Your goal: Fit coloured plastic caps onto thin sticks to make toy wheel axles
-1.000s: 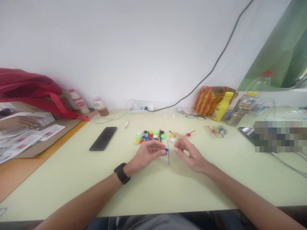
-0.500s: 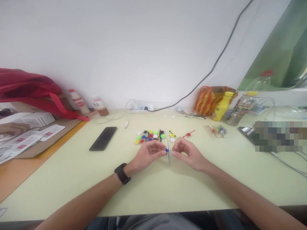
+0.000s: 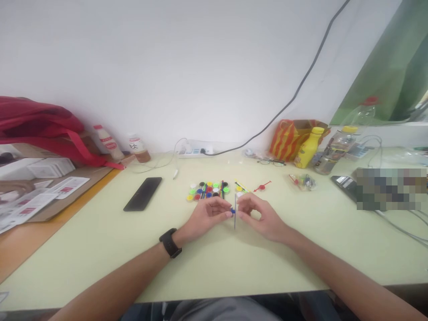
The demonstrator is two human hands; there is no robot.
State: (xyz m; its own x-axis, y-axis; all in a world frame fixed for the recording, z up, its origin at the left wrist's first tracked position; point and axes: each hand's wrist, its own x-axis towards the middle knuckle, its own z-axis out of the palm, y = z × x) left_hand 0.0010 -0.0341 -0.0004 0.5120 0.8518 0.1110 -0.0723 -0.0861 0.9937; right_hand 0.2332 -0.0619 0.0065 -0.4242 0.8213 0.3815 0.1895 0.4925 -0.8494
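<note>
My left hand (image 3: 209,215), with a black watch (image 3: 170,243) at its wrist, pinches a small blue plastic piece (image 3: 233,211) between thumb and fingertips. A thin blue strip (image 3: 235,223) stands upright at the right end of that piece. Just right of the strip is my right hand (image 3: 261,215), fingers curled and thumb apart from them; whether its fingertips touch the strip is unclear. Beyond the hands lie several coloured discs (image 3: 209,195) with thin coloured sticks among them. A red arrow-shaped stick with a disc (image 3: 261,187) lies to the right of these.
A black phone (image 3: 143,194) lies on the left. Along the wall stand drink bottles, a power strip (image 3: 195,150), glasses (image 3: 271,162), a striped bag (image 3: 284,140) and a yellow bottle (image 3: 309,149). A small clear bag of parts (image 3: 302,182) lies right. A person's hand (image 3: 15,187) is far left.
My right hand has moved slightly left, closer to the blue strip. The strip now looks more upright and narrower. My left hand keeps its pinch on the blue piece.
</note>
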